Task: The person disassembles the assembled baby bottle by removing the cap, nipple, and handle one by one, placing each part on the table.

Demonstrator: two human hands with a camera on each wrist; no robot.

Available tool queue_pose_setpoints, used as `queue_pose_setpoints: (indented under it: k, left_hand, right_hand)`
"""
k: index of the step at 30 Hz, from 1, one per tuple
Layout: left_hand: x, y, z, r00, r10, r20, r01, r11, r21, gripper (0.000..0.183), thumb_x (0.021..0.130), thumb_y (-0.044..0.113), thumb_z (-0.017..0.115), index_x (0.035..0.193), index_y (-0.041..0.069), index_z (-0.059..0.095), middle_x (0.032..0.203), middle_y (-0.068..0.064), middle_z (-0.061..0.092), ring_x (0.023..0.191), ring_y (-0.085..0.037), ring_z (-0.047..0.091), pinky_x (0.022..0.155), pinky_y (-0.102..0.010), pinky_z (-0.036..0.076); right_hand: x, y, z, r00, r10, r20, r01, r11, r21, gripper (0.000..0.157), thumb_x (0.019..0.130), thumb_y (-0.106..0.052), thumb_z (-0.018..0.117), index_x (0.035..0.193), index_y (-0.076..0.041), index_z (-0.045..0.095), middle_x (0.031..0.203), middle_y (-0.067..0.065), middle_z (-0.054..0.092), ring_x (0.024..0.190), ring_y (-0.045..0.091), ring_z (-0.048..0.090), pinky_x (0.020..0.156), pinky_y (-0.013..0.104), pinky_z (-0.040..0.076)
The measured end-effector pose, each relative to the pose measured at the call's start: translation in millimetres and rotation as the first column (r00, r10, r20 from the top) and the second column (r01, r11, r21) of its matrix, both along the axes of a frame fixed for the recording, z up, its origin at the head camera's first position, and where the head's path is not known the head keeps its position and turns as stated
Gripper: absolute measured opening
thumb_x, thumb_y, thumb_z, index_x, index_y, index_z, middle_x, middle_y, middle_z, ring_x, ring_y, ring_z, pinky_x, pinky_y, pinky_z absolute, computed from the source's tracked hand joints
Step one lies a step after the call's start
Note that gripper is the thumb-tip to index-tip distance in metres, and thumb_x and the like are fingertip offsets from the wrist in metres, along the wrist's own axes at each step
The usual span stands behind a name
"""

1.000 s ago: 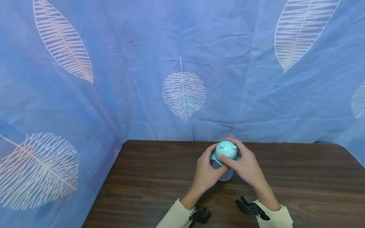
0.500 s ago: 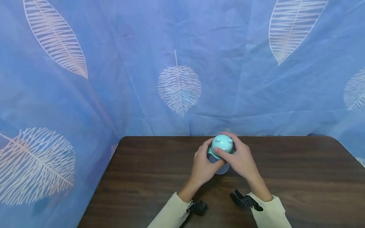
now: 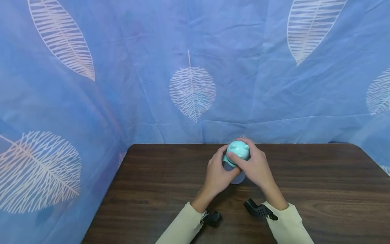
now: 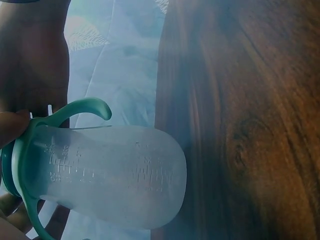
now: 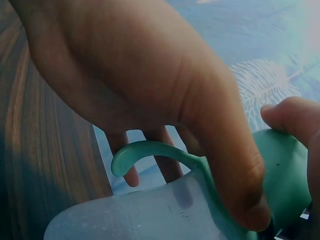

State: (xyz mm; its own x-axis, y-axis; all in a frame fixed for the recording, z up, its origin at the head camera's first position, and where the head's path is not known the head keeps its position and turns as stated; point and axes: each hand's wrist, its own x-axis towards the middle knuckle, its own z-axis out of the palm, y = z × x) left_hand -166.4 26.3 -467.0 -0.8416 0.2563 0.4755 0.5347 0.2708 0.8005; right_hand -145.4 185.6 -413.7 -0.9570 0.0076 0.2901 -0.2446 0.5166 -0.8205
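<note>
Both hands hold a baby bottle with a clear, marked body (image 4: 115, 175), green curved handles (image 5: 145, 150) and a turquoise domed lid (image 3: 238, 147) with two small ears. In the head view, the left hand (image 3: 217, 174) grips the bottle around its collar, thumb across the front. The right hand (image 3: 256, 166) holds the lid from the right, its thumb on the front of the dome and its fingers around the far side. The bottle leans with its lid away from the person and its rounded base (image 3: 238, 179) low over the table. Fingers hide much of the collar.
A dark brown wooden table (image 3: 152, 193) lies beneath the hands. Behind and to the left hangs a blue cloth (image 3: 146, 84) with white leaf prints. Black wrist cameras sit at the left cuff (image 3: 212, 218) and the right cuff (image 3: 259, 210).
The head view has shifted, so the table and hands appear a little higher and farther left. Both hands keep their hold on the bottle and lid, in nearly the same pose.
</note>
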Motion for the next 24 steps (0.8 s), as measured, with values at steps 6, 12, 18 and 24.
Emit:
queue_pose_setpoints:
  k: [6, 12, 18, 24]
  left_hand:
    - [-1.7, 1.3, 5.8, 1.0, 0.016, 0.015, -0.016, 1.0, -0.027, 0.071, 0.098, 0.031, 0.085, 0.158, 0.01, 0.054, 0.143, -0.01, 0.066, 0.117, -0.023, 0.068, 0.09, -0.041, 0.059]
    - [-0.9, 3.5, 8.7, 0.996, 0.047, 0.073, -0.043, 0.997, -0.062, 0.074, 0.098, 0.036, 0.084, 0.16, 0.01, 0.053, 0.146, -0.009, 0.065, 0.124, -0.027, 0.064, 0.096, -0.045, 0.055]
    - [1.0, 4.5, 8.0, 0.995, 0.054, 0.082, -0.047, 0.995, -0.086, 0.075, 0.097, 0.039, 0.083, 0.161, 0.011, 0.055, 0.142, -0.006, 0.069, 0.121, -0.026, 0.064, 0.095, -0.047, 0.054]
    - [-0.6, 5.5, 5.3, 0.997, 0.062, 0.05, -0.056, 0.992, -0.114, 0.073, 0.097, 0.039, 0.084, 0.159, 0.011, 0.057, 0.139, -0.004, 0.072, 0.117, -0.024, 0.065, 0.095, -0.047, 0.052]
  right_hand:
    - [-4.4, -1.9, 3.0, 1.0, -0.015, -0.006, 0.015, 1.0, 0.005, 0.061, 0.105, -0.037, 0.076, 0.154, -0.007, 0.055, 0.137, 0.025, 0.066, 0.109, 0.038, 0.069, 0.08, 0.048, 0.058]
    - [-6.0, -3.4, 4.8, 1.0, -0.011, -0.017, 0.011, 1.0, 0.014, 0.057, 0.105, -0.036, 0.077, 0.149, -0.006, 0.057, 0.133, 0.024, 0.068, 0.107, 0.037, 0.07, 0.08, 0.048, 0.058]
    - [-5.2, -2.1, 2.5, 1.0, -0.005, 0.004, 0.005, 1.0, 0.011, 0.056, 0.105, -0.036, 0.076, 0.148, -0.006, 0.056, 0.134, 0.025, 0.068, 0.108, 0.038, 0.07, 0.08, 0.048, 0.058]
    - [-5.6, -0.7, -0.8, 1.0, -0.004, 0.022, 0.004, 1.0, 0.005, 0.057, 0.105, -0.036, 0.076, 0.148, -0.005, 0.055, 0.138, 0.026, 0.065, 0.11, 0.04, 0.069, 0.08, 0.048, 0.058]
